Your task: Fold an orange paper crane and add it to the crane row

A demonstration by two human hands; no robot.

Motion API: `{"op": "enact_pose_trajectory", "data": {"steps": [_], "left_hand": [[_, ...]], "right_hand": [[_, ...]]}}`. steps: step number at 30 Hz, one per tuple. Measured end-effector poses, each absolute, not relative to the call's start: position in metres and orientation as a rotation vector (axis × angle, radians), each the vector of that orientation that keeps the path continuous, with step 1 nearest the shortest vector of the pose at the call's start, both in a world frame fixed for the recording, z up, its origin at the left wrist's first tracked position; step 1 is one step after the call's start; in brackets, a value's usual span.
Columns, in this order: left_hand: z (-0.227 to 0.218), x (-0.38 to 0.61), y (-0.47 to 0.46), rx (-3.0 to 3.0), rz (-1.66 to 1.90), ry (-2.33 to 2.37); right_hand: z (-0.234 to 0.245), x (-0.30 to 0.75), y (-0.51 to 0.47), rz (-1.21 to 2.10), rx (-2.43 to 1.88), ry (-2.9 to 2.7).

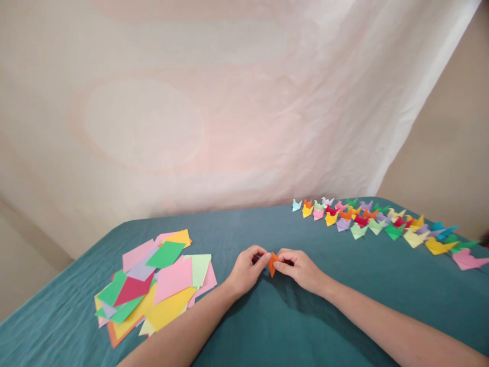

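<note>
A small folded piece of orange paper [272, 265] is pinched between both hands, just above the cloth at the middle front of the table. My left hand [250, 267] grips its left side between thumb and fingers. On the other side, my right hand [297, 266] holds the paper's right edge, thumb toward me. The lower end of the paper narrows to a point. Parts of its upper folds are hidden behind my fingertips.
Left of my forearm lies a loose pile of coloured paper sheets [173, 280]. Rows of small folded paper birds [394, 231] stand along the right side and back edge. Dark green cloth [244, 331] covers the table; a pale curtain [237, 127] hangs behind.
</note>
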State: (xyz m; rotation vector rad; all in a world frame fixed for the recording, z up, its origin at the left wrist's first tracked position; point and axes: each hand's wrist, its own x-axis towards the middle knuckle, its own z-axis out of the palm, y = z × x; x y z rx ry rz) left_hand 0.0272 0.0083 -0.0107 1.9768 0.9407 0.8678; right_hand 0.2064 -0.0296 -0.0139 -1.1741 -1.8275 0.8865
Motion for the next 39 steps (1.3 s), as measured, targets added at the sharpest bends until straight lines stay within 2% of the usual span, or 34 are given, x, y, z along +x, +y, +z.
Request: {"op": "enact_pose_trajectory", "data": {"steps": [18,26,39], "left_hand": [[-0.011,0.024,0.009,1.948,0.883,0.915],[0.002,0.03,-0.007,2.135,1.04,0.784],[-0.002,0.026,-0.005,2.246,1.066,0.712]], "right_hand": [[-0.017,0.204,-0.03,1.068,-1.082,-1.572],[-0.013,0.204,-0.031,1.019,-0.901,-1.588],[-0.014,0.204,-0.032,0.851,-0.965,-1.705]]}}
